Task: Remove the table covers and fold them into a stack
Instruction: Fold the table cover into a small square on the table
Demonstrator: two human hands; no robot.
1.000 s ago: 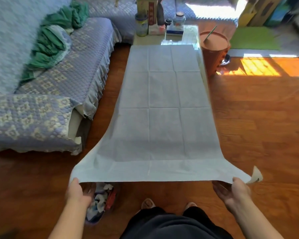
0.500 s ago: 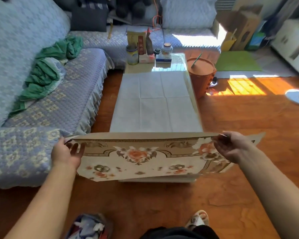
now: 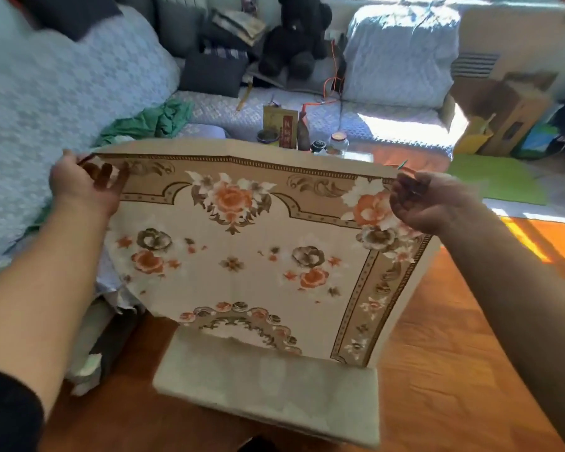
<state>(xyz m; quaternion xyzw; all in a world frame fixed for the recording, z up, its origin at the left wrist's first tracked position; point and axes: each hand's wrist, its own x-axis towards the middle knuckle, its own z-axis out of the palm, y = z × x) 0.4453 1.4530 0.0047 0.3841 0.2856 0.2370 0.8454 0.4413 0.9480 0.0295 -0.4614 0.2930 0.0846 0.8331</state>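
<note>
Two hands hold up the table cover (image 3: 242, 256), one at each top corner. The left hand (image 3: 84, 187) has its grip pinching the left corner, with the thumb on top and the fingers curled against the flowered side. The right hand (image 3: 428, 202) has its grip pinching the right corner in the same way, palm turned up a little. The cover is pulled flat between them and hangs in the air in front of the person (the side with orange and brown flowers and a tan border faces the camera). Its bottom part bends toward the person, and there the plain pale underside shows. Most of the counter is hidden behind the cover.

Past the top edge of the cover, a few jars (image 3: 338, 141) and a yellow box (image 3: 281, 125) stand close together. A blue patterned sofa (image 3: 62, 93) runs along the left and across the back. A green cloth (image 3: 150, 122) lies crumpled on the sofa seat. A dark stuffed bear (image 3: 299, 34) sits in the far corner. The wood floor (image 3: 437, 353) is bright with sun on the right, and a green mat (image 3: 499, 181) lies there.
</note>
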